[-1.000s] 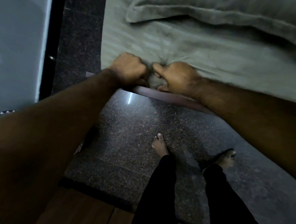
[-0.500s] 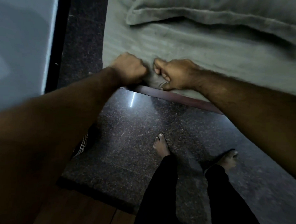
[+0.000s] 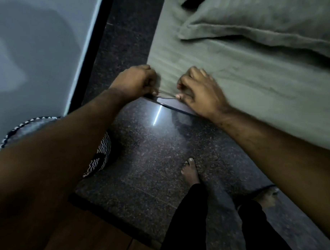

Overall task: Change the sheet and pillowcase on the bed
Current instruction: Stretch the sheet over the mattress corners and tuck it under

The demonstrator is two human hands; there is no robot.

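1. Here: bed across the upper right, its near corner at the middle, edge running down to the right above a dark speckled floor.
2. Grey-green striped sheet spread flat over the mattress, lightly creased; judged already laid on, with the corner the part now being finished.
3. Pillow in matching cloth near the head end, lying on the sheet, well apart from both hands; new case or old cannot be told.
4. Dark bed frame rail showing just under the sheet's lower edge at the corner, probably where the cloth gets tucked.
5. Patterned black-and-white basket or bag on the floor left of the corner, partly hidden by the left forearm; contents not visible.
6. Left hand at the very corner of the mattress, fingers curled inward on the sheet's hem; held there, likely, to anchor the corner.
7. Right hand just beside it, on the mattress's side edge, fingers bent and pinching the hem low by the rail, knuckles up; apparently drawing the slack taut.
8. Thin stretched line of hem bridging the two hands, pulled tight between them; elastic or a plain edge cannot be told.
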